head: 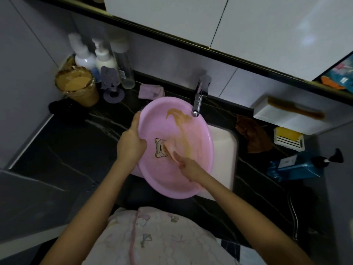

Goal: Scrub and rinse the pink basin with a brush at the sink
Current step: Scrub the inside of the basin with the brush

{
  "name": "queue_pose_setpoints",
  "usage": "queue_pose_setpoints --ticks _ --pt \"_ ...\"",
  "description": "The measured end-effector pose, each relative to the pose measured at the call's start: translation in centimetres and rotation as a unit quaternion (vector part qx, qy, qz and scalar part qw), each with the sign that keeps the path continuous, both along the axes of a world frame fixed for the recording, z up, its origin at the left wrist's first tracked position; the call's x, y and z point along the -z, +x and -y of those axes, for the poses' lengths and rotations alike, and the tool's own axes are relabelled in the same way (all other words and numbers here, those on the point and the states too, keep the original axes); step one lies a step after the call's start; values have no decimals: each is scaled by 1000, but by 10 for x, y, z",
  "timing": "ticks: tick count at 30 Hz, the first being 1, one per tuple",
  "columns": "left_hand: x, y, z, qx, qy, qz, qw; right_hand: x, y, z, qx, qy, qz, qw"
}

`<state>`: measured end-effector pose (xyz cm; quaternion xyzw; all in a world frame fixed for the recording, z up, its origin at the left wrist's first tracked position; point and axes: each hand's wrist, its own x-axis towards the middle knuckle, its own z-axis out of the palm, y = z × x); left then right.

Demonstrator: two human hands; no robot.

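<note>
The basin [168, 119] is steadied over the sink [223, 150] by left fingers [136, 120] curled on its rim; the brush [172, 150], gripped in right fingers [181, 163], is best swept firmly throughout.

Basin [152, 121]: smooth, glossy pink plastic.
Tap [197, 100]: polished chrome metal.
Countertop [72, 142]: dark, pale-veined stone look, slight sheen.
Sink [223, 150]: smooth, glossy white.
Rag [254, 136], right: matt brown cloth.

Pump bottles [104, 58] and a cup [80, 90] stood at the counter's [63, 150] back left. A blue bottle [294, 166] lay right, near yellow soap [286, 134].
</note>
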<state>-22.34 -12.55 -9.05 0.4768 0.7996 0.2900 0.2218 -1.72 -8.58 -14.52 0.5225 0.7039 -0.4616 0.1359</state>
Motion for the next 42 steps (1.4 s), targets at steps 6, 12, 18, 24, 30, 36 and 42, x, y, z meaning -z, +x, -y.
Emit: queue_pose_setpoints --ticks 6,12,18,24,30,36,42 --pt "3 -1 -1 2 3 -3 1000 5 -2 -28 88 52 51 993" --pt "2 -3 -1 3 -1 -4 1000 -1 -4 7 -22 15 10 1000" --pt "3 -4 1 6 -3 3 1000 2 -41 -30 -6 140 25 990" --pt "1 -6 0 7 -7 5 1000 -18 -52 -57 -247 320 114 907" --pt "5 -14 -5 12 -39 2 999 -14 -6 -105 -241 364 203 876" --pt "-2 -24 -12 20 -52 16 998 -21 0 -103 -283 331 290 852" --pt "-12 -40 -21 46 -68 -15 997 -22 -8 -119 -293 385 261 836"
